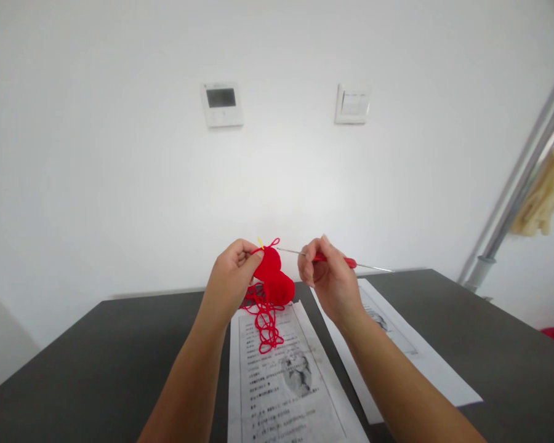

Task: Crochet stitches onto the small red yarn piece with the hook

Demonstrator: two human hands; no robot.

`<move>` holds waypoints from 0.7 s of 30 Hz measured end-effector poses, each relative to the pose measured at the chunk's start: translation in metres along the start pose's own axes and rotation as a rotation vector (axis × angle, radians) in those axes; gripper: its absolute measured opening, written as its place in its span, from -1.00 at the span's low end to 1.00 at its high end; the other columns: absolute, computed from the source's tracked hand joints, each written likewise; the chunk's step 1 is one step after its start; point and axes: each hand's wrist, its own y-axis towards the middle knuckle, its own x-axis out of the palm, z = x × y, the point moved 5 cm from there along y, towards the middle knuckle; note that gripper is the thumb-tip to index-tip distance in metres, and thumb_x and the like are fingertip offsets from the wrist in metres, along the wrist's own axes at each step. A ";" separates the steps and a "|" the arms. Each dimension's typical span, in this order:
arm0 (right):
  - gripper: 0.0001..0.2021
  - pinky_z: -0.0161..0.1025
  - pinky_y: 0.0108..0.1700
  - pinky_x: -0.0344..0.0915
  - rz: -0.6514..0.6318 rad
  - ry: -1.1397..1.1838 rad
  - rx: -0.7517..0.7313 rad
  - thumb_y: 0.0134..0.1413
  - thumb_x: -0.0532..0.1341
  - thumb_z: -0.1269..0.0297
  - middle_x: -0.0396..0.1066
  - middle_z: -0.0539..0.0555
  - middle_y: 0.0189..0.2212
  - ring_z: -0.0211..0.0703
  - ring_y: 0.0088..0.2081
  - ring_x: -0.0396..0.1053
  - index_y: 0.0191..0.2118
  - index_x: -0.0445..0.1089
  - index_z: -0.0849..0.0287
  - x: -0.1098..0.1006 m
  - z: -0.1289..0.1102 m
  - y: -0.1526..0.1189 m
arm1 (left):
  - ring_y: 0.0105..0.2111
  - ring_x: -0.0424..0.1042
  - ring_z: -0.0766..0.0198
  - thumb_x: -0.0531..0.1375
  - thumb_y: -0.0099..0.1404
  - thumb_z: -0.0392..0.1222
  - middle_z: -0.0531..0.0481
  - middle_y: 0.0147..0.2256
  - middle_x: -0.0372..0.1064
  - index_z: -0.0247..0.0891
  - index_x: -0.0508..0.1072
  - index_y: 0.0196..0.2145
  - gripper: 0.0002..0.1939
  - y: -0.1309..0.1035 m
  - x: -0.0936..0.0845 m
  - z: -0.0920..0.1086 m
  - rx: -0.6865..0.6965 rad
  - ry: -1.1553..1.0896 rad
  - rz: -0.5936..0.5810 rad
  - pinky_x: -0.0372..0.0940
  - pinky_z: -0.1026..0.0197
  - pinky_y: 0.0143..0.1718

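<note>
Between the thumb and fingers of my left hand is a round red crocheted piece, with a small yellow marker and a red loop of yarn at its top. My right hand is closed around the red handle of a crochet hook. The hook's thin metal tip points left, close to the yarn loop. Behind and below the piece lies a ball of red yarn. Loose red strands spill from it onto a printed sheet.
Two printed sheets, one in the middle and one at the right, lie on the dark table. A white wall with a control panel and a switch rises behind. A metal pole stands at the right.
</note>
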 end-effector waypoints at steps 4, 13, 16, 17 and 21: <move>-0.73 -0.37 -0.51 0.19 0.018 -0.015 0.055 -0.13 0.45 0.15 0.43 -0.07 -0.58 -0.34 -0.57 0.27 -0.40 0.40 0.14 -0.003 0.005 0.000 | -0.64 0.21 0.39 0.28 0.06 -0.10 0.13 -0.62 0.32 -0.23 0.39 -0.50 -0.83 0.002 -0.008 0.001 0.050 -0.012 0.089 0.10 0.33 -0.62; -0.53 -0.32 -0.56 0.06 -0.142 -0.466 0.099 0.15 0.20 -0.18 0.23 -0.07 -0.65 -0.31 -0.61 0.13 -0.51 0.41 0.15 0.000 0.007 -0.003 | -0.59 0.23 0.37 0.27 0.10 -0.12 0.12 -0.58 0.35 -0.24 0.41 -0.48 -0.84 0.002 -0.009 -0.001 0.089 0.017 0.107 0.13 0.32 -0.57; -0.59 -0.34 -0.58 -0.03 -0.173 -0.448 0.120 0.15 0.21 -0.16 0.21 -0.13 -0.66 -0.34 -0.64 0.03 -0.33 0.43 0.14 0.003 0.008 -0.004 | -0.56 0.25 0.37 0.28 0.11 -0.12 0.11 -0.56 0.37 -0.25 0.43 -0.47 -0.84 0.002 -0.009 -0.002 0.086 0.016 0.110 0.15 0.32 -0.54; -0.57 -0.33 -0.59 -0.07 -0.177 -0.449 0.117 0.17 0.19 -0.18 0.17 -0.16 -0.69 -0.35 -0.66 -0.01 -0.31 0.42 0.14 0.004 0.008 -0.004 | -0.57 0.24 0.37 0.28 0.11 -0.11 0.11 -0.56 0.36 -0.25 0.44 -0.46 -0.84 0.002 -0.008 -0.003 0.080 0.005 0.102 0.14 0.32 -0.55; -0.50 -0.31 -0.60 -0.13 -0.161 -0.447 0.064 0.24 0.08 -0.22 0.09 -0.18 -0.72 -0.36 -0.68 -0.08 -0.34 0.42 0.16 0.005 0.004 -0.004 | -0.61 0.21 0.39 0.31 0.09 -0.11 0.10 -0.56 0.37 -0.26 0.47 -0.43 -0.83 0.002 -0.004 -0.003 0.053 -0.050 0.054 0.12 0.32 -0.58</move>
